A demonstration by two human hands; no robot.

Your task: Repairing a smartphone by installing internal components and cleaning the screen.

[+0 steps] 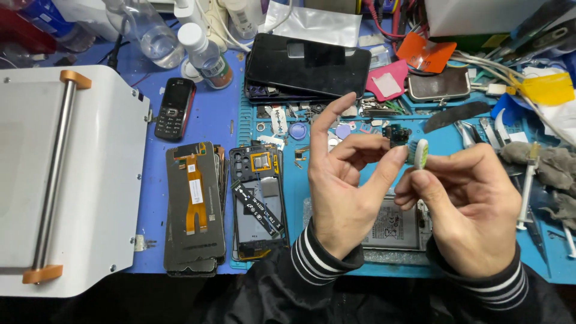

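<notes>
My left hand [345, 183] is raised over the blue work mat [444, 150], pinching a small dark circuit board [396, 134] between thumb and middle finger, with the index finger pointing up. My right hand [471, 207] holds a small white brush with a green-tinged head [420, 153] against that board. Under both hands lies an opened phone with its battery [393, 228] showing. Both wrists wear black sleeves with white stripes.
A white machine with a metal roller [66, 174] fills the left. A screen panel with orange flex cable [193, 207], an open phone frame [258, 201], a black keypad phone [174, 108], bottles [207, 57], stacked phones [307, 65], tweezers [474, 133] and grey wipes [549, 165] lie around.
</notes>
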